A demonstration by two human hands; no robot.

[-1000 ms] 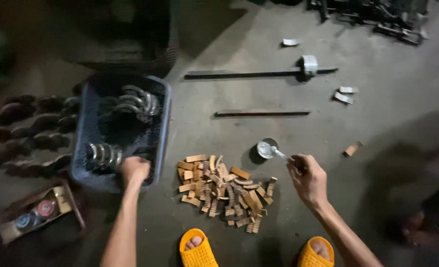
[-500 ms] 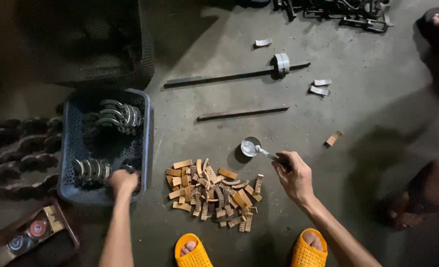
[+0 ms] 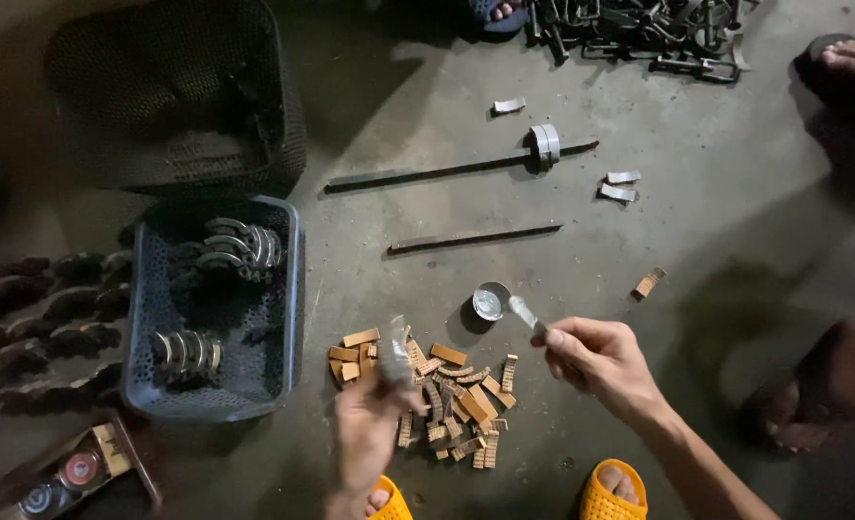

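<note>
Concrete floor, grey, stained, everything sits on it

Black mesh plastic basket top left, tipped on its side. Just below it a blue-grey perforated plastic crate, with two stacks of curved grey metal shoes inside, one stack at the far end, one near the front left. Row of dark curved parts on the floor left of the crate, too dim to tell more

Tangle of dark metal brackets top right. Long dark metal bar with a grey clamp ring lies across the middle; shorter flat dark bar below it, apart from it

Pile of small tan curved lining pieces on the floor between the two hands, just right of the crate. One stray tan piece well off to the right. Small open cardboard box with round tins bottom left

Left hand is raised over the pile's left edge, fingers closed round a small grey curved metal piece, blurred, held upright

Right hand is off to the right of the pile, fingers pinched on a thin grey brush-like stick whose tip reaches to a small round open metal tin standing on the floor just behind the pile

Orange slippers at bottom edge. Other people's feet at the right and top edges
</note>
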